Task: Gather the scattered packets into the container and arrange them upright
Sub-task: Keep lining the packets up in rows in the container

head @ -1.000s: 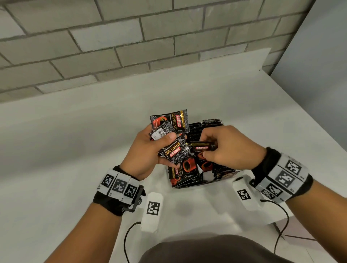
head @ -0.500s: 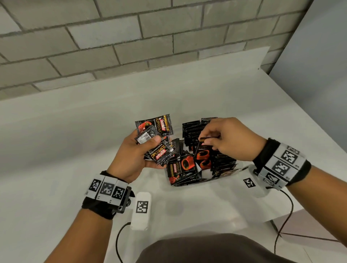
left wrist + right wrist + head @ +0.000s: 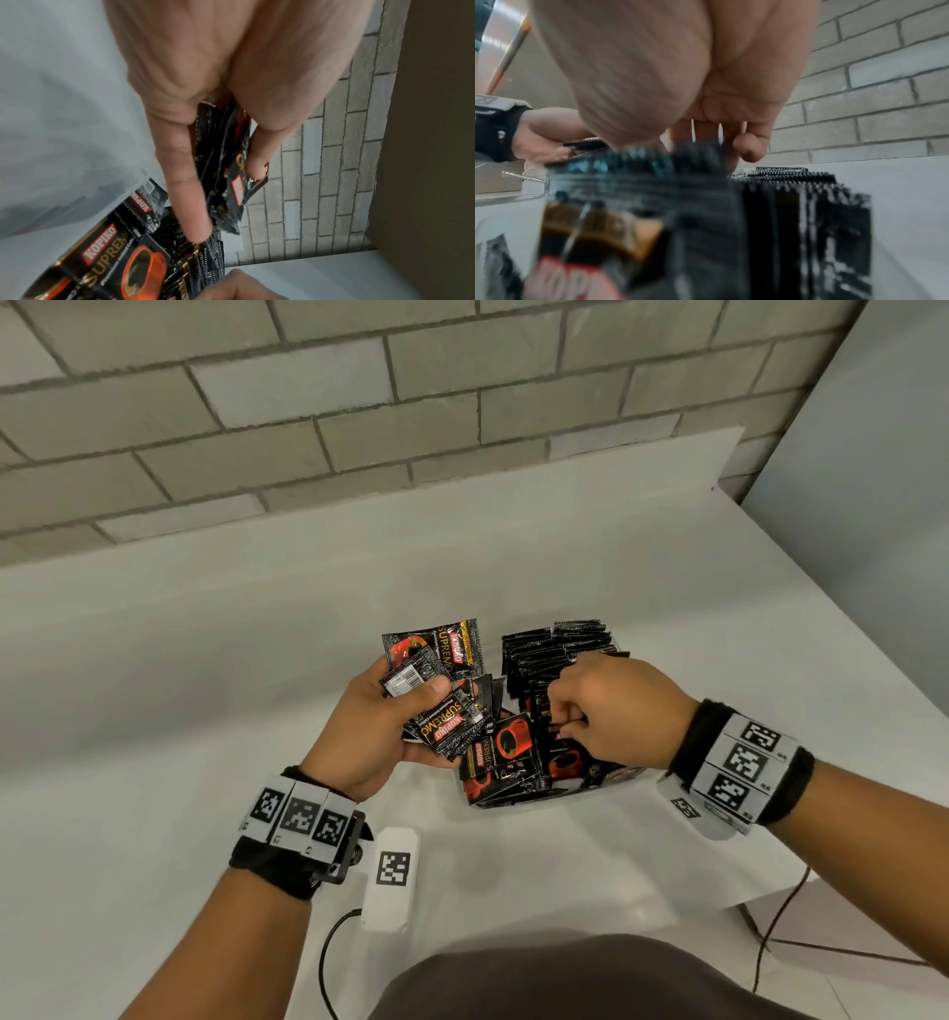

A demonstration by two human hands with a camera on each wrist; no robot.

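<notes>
My left hand (image 3: 408,711) grips a fanned bundle of black Kopiko packets (image 3: 452,721) just left of the container; in the left wrist view the thumb and fingers (image 3: 185,182) clamp the bundle (image 3: 231,192). A clear container (image 3: 518,806) holds many packets: a row stands upright (image 3: 554,649) at the back, and several lean face-up at the front (image 3: 513,752). My right hand (image 3: 567,719) is down among them, fingers curled, pinching the top edge of one packet. The right wrist view shows its fingertips (image 3: 706,140) on the serrated packet tops (image 3: 795,203).
The white table (image 3: 205,711) ends at a brick wall (image 3: 359,428) behind and drops off at the right edge (image 3: 770,891). A grey panel (image 3: 873,505) stands at the right. A white tagged unit (image 3: 393,875) with a cable hangs below my left wrist.
My right hand took one packet from beside the left hand's bundle, carried it right over the container and lowered it among the packets. The left hand drew the bundle slightly left.
</notes>
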